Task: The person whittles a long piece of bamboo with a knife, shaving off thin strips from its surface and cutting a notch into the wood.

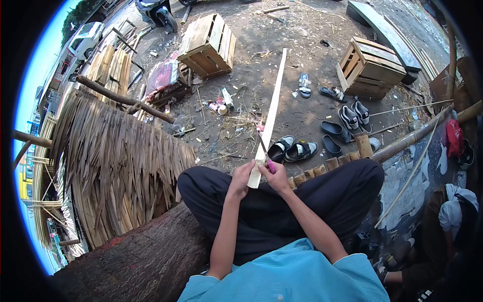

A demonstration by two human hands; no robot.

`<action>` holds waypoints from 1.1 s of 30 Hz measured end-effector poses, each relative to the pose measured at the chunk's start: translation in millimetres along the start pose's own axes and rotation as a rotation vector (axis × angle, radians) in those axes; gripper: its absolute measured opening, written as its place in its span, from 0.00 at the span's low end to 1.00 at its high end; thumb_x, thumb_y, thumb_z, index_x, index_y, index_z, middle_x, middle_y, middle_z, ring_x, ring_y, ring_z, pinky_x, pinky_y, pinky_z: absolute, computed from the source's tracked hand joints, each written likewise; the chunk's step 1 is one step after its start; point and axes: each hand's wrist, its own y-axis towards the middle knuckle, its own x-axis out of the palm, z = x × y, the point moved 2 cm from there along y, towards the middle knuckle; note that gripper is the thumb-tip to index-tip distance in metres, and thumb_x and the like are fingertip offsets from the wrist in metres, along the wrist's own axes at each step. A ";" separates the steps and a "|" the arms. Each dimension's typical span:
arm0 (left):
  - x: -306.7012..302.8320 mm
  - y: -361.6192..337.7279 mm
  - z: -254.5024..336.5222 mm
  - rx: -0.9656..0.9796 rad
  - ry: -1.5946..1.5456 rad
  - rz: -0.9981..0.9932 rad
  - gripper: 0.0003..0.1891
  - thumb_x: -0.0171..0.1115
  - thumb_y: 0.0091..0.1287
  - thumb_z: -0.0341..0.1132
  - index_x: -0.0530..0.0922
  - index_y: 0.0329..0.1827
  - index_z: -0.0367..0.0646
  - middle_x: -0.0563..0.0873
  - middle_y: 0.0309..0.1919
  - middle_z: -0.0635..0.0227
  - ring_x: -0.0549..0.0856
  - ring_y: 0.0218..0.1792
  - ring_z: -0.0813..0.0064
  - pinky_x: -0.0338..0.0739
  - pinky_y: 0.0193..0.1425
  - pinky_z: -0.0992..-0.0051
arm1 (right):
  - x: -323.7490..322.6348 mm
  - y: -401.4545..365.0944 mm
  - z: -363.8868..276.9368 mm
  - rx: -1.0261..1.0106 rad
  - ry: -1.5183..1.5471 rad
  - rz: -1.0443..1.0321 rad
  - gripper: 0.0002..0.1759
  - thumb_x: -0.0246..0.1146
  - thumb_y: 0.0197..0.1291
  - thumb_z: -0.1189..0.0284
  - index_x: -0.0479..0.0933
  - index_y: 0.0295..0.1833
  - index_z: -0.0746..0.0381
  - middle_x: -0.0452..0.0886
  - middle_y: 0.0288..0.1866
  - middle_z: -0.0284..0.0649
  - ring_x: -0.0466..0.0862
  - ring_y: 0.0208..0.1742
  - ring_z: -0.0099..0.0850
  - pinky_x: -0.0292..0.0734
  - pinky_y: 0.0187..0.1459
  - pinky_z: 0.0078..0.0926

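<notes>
A long pale strip of split bamboo (273,108) stretches away from my lap over the ground. Near its closer end my left hand (242,177) is closed round it from the left side. My right hand (276,180) grips a knife (271,166) with a pink handle; its dark, narrow blade lies against the strip just beyond my fingers. Both hands are close together above my crossed legs. The fingertips of each are partly hidden by the strip and the knife.
Wooden crates (207,46) (371,69) stand on the littered ground. Several sandals and shoes (302,150) lie ahead of my knees. Dry thatch (121,146) hangs at left beside a thick log (146,251). Bamboo poles (402,143) run along the right, where another person (448,221) sits.
</notes>
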 end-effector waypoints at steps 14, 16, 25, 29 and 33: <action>-7.4 -9.9 7.8 -0.005 -0.280 -0.145 0.15 0.54 0.73 0.36 0.77 0.51 0.31 0.78 0.23 0.72 0.77 0.21 0.86 0.72 0.26 0.82 | -24.4 2.4 -62.9 -0.206 -0.335 -0.081 0.21 0.61 0.65 0.61 0.69 0.26 0.66 0.69 0.15 0.40 0.67 0.17 0.30 0.63 0.23 0.32; -0.8 -12.1 14.1 -0.020 -0.263 -0.092 0.17 0.49 0.76 0.40 0.76 0.49 0.31 0.71 0.15 0.74 0.71 0.14 0.87 0.65 0.19 0.84 | -26.2 -3.1 -79.7 -0.352 -0.594 -0.277 0.22 0.59 0.65 0.55 0.71 0.28 0.63 0.76 0.18 0.44 0.77 0.20 0.43 0.69 0.24 0.38; 0.8 -7.8 9.9 -0.036 -0.166 -0.066 0.17 0.47 0.77 0.43 0.74 0.36 0.39 0.69 0.12 0.75 0.66 0.09 0.87 0.57 0.11 0.84 | -19.5 -14.7 -56.0 -0.527 -0.798 -0.419 0.24 0.55 0.65 0.48 0.75 0.30 0.59 0.79 0.20 0.46 0.81 0.24 0.48 0.74 0.26 0.44; -9.1 -4.0 2.0 -0.076 -0.317 -0.150 0.16 0.48 0.77 0.42 0.72 0.33 0.40 0.68 0.13 0.76 0.65 0.10 0.87 0.56 0.11 0.85 | -36.9 16.3 -42.7 -0.295 -1.011 -0.150 0.27 0.55 0.66 0.47 0.77 0.27 0.59 0.78 0.18 0.48 0.81 0.24 0.49 0.75 0.26 0.45; -6.5 -7.5 4.8 -0.058 -0.216 -0.073 0.16 0.47 0.77 0.43 0.72 0.36 0.39 0.68 0.12 0.74 0.63 0.09 0.86 0.55 0.11 0.84 | -28.0 -5.6 -56.1 -0.500 -0.883 -0.417 0.25 0.55 0.65 0.46 0.77 0.31 0.58 0.78 0.18 0.47 0.81 0.23 0.49 0.75 0.26 0.46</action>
